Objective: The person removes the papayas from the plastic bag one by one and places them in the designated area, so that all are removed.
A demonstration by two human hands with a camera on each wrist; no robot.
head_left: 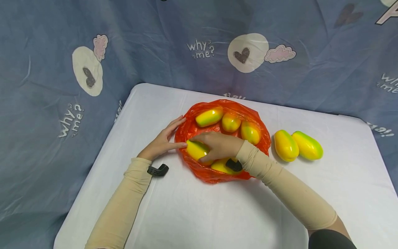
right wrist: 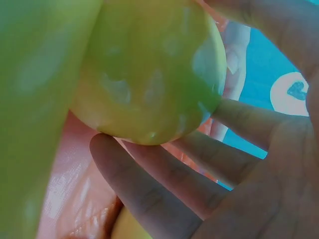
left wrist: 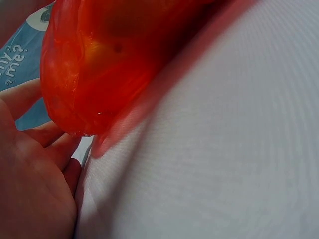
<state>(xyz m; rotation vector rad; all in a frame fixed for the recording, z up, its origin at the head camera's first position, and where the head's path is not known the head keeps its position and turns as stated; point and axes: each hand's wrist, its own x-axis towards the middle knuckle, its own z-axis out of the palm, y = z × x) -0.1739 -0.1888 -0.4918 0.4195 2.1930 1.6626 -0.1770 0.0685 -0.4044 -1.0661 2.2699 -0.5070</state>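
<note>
A red plastic bag (head_left: 214, 178) stands on the table with its mouth spread wide and several glossy yellow-green mangoes inside. My right hand (head_left: 219, 143) reaches into it and grips a mango (head_left: 196, 150) at the bag's left side. In the right wrist view, thumb and fingers curve around that mango (right wrist: 154, 74), and a second mango (right wrist: 40, 74) fills the left edge. My left hand (head_left: 163, 141) lies along the bag's left rim, fingers extended. From the left wrist, its fingers (left wrist: 60, 147) show against the bag's outer wall (left wrist: 99, 74).
Two more mangoes (head_left: 286, 145) lie side by side on the white table (head_left: 199, 214), right of the bag. Behind the table hangs a blue printed cloth (head_left: 174, 72). A black wrist device (head_left: 158, 170) sits at the left wrist.
</note>
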